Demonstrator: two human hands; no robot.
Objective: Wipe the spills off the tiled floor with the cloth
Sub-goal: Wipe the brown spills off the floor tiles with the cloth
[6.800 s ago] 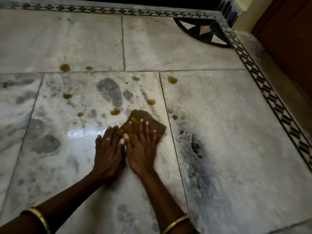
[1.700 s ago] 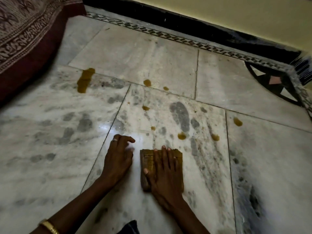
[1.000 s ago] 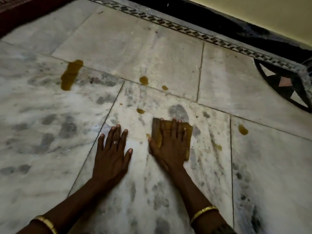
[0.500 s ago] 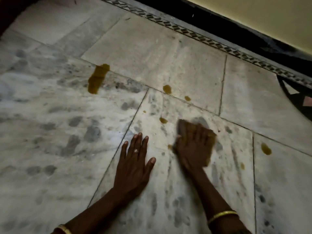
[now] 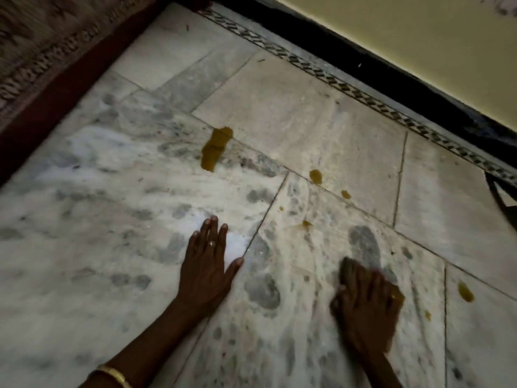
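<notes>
Marble floor (image 5: 117, 191) bears ochre spills (image 5: 216, 149) — right hand (image 5: 366, 306) flat on cloth (image 5: 347, 268), left hand (image 5: 205, 271) splayed, empty.

Open floor (image 5: 293, 113); rug (image 5: 42, 51) perhaps leftward.

Two hands are seen on the tiled floor (image 5: 293, 113): the left hand (image 5: 205, 271) and the right hand (image 5: 366, 309). One cloth (image 5: 348, 271) and about seven spills are counted.
</notes>
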